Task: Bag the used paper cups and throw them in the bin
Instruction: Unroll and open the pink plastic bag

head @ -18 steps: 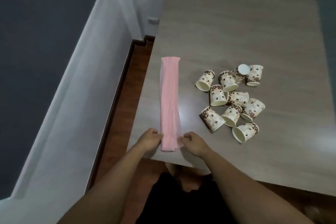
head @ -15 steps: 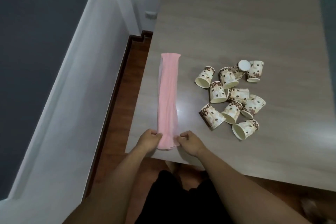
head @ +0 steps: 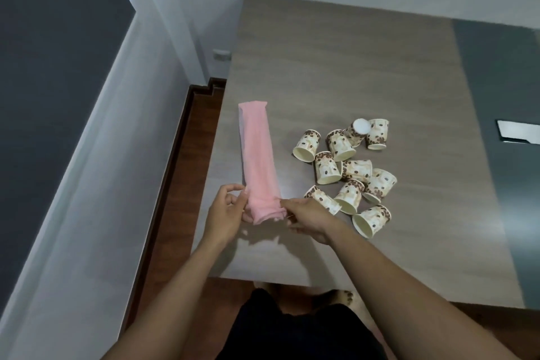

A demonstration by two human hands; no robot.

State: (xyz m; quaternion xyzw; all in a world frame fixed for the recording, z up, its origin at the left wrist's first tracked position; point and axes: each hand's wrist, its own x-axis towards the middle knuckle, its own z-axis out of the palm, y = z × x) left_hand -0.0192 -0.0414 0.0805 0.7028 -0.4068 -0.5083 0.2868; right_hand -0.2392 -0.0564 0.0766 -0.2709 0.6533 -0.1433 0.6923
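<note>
Nearest: bare forearms reach in from the bottom edge over dark shorts (head: 298, 330) and bare toes on a reddish wood floor (head: 187, 155).

Left hand (head: 223, 215) and right hand (head: 309, 218) meet at the near end of a pink plastic bag (head: 258, 161). Both are closed in a pinch on that end, left fingers curled on its left side, right thumb and fingers on its right side. The near end is lifted slightly off the wood table (head: 350, 73) and bunched between the hands; its shadow falls on the tabletop just below.

The rest of the bag lies flat as a long folded strip, running from the hands away toward the far left part of the table, near the left edge.

Right of the bag, apart from it: a loose heap of paper cups (head: 347, 172), white with a brown bean print, about ten, nearly all tipped on their sides and touching one another. The nearest cup (head: 371, 219) lies just right of the right hand.

Far right: a dark panel along the table edge with a pale flat object (head: 517, 131), cut off by the frame.

Left and far: white walls.
</note>
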